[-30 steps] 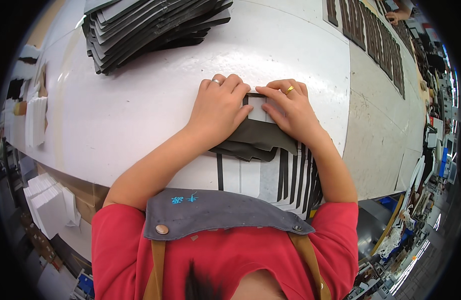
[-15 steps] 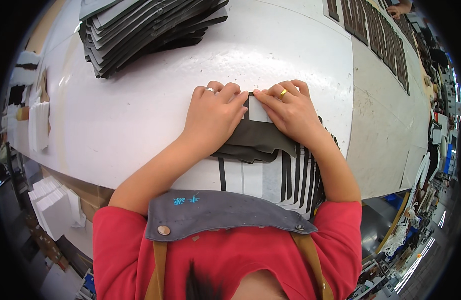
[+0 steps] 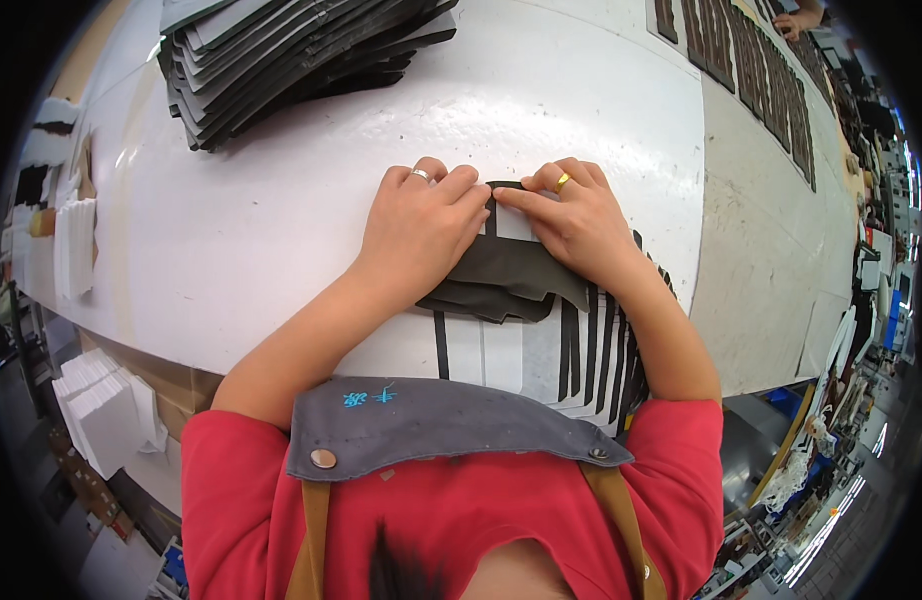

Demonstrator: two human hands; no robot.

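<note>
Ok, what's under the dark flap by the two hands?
Past the near and right edges of the dark flap, pale panels with black strips show, apparently running beneath it. Whatever lies directly under it is covered.

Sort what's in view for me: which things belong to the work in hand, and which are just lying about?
Likely in use:
left hand and right hand
dark piece at their fingers
pale sheets with dark bands, nearer the body

Apparently lying about:
dark-and-grey stack, upper left
white stack, lower left
dark strips, upper right
</note>
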